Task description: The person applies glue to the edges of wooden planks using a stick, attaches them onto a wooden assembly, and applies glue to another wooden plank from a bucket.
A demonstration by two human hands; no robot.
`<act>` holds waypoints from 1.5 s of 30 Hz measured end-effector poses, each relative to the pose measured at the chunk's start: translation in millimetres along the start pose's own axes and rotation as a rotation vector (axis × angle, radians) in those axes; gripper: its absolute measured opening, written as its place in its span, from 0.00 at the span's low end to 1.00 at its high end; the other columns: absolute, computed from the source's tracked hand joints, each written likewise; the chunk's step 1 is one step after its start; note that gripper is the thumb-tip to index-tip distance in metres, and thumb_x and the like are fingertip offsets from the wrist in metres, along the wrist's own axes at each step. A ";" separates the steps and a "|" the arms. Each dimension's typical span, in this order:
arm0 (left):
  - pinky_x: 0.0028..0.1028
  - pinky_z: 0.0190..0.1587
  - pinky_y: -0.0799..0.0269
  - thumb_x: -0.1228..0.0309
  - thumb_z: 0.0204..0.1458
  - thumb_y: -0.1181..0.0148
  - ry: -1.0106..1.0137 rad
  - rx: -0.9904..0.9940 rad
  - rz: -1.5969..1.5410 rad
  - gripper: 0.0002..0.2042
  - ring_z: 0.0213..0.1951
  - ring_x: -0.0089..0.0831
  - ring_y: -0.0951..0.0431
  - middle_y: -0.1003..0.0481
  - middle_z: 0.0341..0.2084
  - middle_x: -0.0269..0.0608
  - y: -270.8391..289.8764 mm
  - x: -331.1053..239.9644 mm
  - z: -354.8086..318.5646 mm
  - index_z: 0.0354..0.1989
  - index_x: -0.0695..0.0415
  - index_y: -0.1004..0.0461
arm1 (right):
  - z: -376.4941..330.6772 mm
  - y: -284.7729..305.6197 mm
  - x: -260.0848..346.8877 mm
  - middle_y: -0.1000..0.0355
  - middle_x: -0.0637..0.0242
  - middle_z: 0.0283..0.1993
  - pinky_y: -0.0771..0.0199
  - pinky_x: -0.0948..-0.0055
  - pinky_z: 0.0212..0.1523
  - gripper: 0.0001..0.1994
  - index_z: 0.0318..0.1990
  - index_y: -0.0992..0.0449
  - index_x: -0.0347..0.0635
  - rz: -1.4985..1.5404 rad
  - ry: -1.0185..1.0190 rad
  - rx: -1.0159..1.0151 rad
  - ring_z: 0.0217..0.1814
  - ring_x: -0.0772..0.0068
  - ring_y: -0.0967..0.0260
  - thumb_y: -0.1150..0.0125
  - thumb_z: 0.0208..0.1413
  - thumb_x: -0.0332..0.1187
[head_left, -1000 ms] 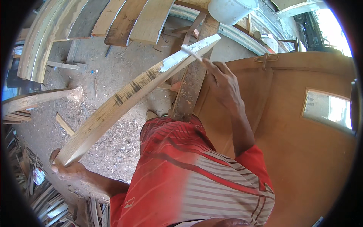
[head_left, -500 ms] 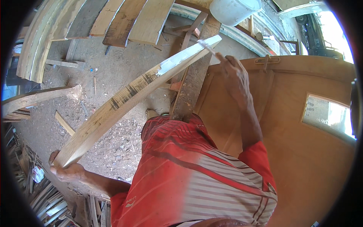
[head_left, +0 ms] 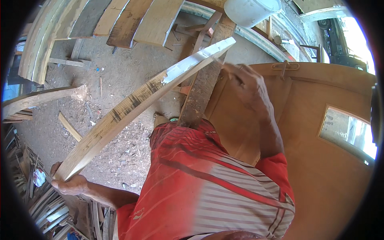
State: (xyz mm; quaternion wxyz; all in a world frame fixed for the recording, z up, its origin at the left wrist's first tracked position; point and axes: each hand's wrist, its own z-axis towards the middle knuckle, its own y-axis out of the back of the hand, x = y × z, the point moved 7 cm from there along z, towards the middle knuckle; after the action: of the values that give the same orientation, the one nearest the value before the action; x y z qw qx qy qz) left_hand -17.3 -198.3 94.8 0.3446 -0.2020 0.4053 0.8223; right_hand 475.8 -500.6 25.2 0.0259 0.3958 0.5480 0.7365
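My left hand point(head_left: 70, 184) grips the near, lower-left end of a long curved wooden plank point(head_left: 120, 116). The plank rises diagonally to the upper right, and its far part is coated with white paste point(head_left: 196, 60). My right hand point(head_left: 244, 86) is at that far end, fingers pinched on a small thin tool whose tip touches the white-coated edge. What kind of tool it is I cannot make out. My red striped shirt fills the lower middle.
A large orange-brown door panel point(head_left: 312, 168) with a small window lies at right. A dark rough plank point(head_left: 204, 90) stands under the curved one. Boards point(head_left: 120, 20) and a white bucket point(head_left: 250, 10) are beyond, curved timber point(head_left: 40, 98) at left, wood strips point(head_left: 44, 204) at lower left.
My right hand has slid up along the plank toward its white far end. My left hand keeps its hold on the near end.
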 end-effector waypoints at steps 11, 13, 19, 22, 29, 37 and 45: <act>0.33 0.31 0.22 0.41 0.68 0.85 -0.116 0.005 0.013 0.42 0.33 0.38 0.22 0.25 0.31 0.49 14.0 -1.0 -5.4 0.37 0.66 0.26 | 0.8 3.2 -36.7 0.25 0.48 0.41 0.27 0.57 0.42 0.16 0.57 0.22 0.40 -0.085 -0.074 -0.061 0.40 0.47 0.24 0.44 0.63 0.28; 0.34 0.31 0.22 0.41 0.68 0.85 -0.131 -0.005 -0.021 0.42 0.33 0.38 0.22 0.25 0.31 0.49 16.2 2.6 -7.0 0.37 0.66 0.26 | -4.3 0.9 -15.2 0.24 0.48 0.43 0.26 0.54 0.43 0.16 0.57 0.23 0.40 -0.066 -0.074 -0.016 0.42 0.44 0.24 0.44 0.62 0.28; 0.34 0.32 0.25 0.40 0.68 0.78 -0.087 0.086 -0.176 0.39 0.32 0.36 0.23 0.26 0.28 0.47 6.6 15.4 -13.1 0.37 0.63 0.25 | -32.9 -18.8 56.8 0.23 0.48 0.45 0.24 0.50 0.43 0.17 0.56 0.25 0.39 -0.046 -0.002 -0.024 0.43 0.41 0.24 0.42 0.59 0.27; 0.34 0.34 0.26 0.40 0.68 0.76 -0.121 0.103 -0.229 0.37 0.34 0.36 0.23 0.26 0.30 0.44 4.3 26.9 -18.7 0.39 0.61 0.26 | -48.1 -28.1 100.8 0.23 0.49 0.46 0.24 0.50 0.43 0.18 0.58 0.26 0.39 -0.059 0.021 -0.022 0.43 0.41 0.24 0.41 0.59 0.26; 0.36 0.35 0.28 0.39 0.68 0.69 -0.284 0.240 -0.472 0.35 0.33 0.36 0.25 0.27 0.31 0.46 -4.4 11.5 -27.7 0.40 0.63 0.29 | -77.7 -53.8 187.3 0.25 0.52 0.42 0.23 0.52 0.40 0.20 0.59 0.26 0.40 -0.035 0.061 -0.041 0.40 0.44 0.24 0.41 0.58 0.25; 0.34 0.44 0.30 0.36 0.57 0.43 -0.289 0.416 -0.735 0.36 0.40 0.36 0.27 0.27 0.35 0.47 -3.6 16.8 -35.4 0.43 0.67 0.28 | -95.8 -64.3 213.5 0.24 0.53 0.41 0.21 0.54 0.40 0.19 0.58 0.24 0.40 -0.076 0.060 -0.170 0.39 0.47 0.23 0.40 0.58 0.24; 0.33 0.38 0.30 0.44 0.50 0.29 -0.335 0.451 -0.783 0.32 0.36 0.36 0.27 0.26 0.34 0.43 -3.5 21.7 -37.9 0.44 0.65 0.28 | -114.2 -64.3 250.9 0.23 0.54 0.46 0.18 0.57 0.44 0.22 0.60 0.24 0.42 -0.159 0.246 -0.157 0.44 0.50 0.23 0.38 0.56 0.23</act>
State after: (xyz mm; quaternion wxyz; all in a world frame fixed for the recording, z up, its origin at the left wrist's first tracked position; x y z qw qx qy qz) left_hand -27.5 -218.5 57.3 0.7243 -0.1243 0.4060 0.5433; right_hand 208.6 -446.5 101.3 0.0477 0.2546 0.5174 0.8156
